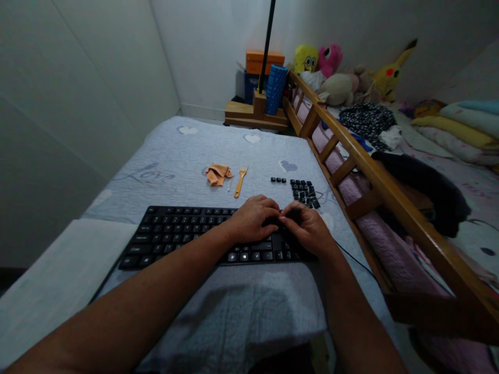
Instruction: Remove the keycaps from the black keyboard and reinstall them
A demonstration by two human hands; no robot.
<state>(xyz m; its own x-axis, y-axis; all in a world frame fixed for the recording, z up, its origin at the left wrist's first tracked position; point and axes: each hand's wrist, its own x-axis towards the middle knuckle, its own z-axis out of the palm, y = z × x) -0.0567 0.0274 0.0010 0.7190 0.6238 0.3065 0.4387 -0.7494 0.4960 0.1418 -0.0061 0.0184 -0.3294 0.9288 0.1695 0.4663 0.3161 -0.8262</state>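
Observation:
A black keyboard lies across the bed. Over its right part, my left hand has its fingers bent and pressed together near the other hand's fingertips; whatever they may hold is hidden. My right hand meets it there, thumb and fingers pinched on something too small and dark to make out. Loose black keycaps stand grouped beyond the keyboard at the right, with a short row of keycaps beside them. A yellow-handled brush, a white cotton swab and a crumpled orange cloth lie behind the keyboard.
A wooden bed rail runs along the right, with plush toys and bedding behind it. At the far end are a blue foam roller, an orange box and a black pole. A cable trails right.

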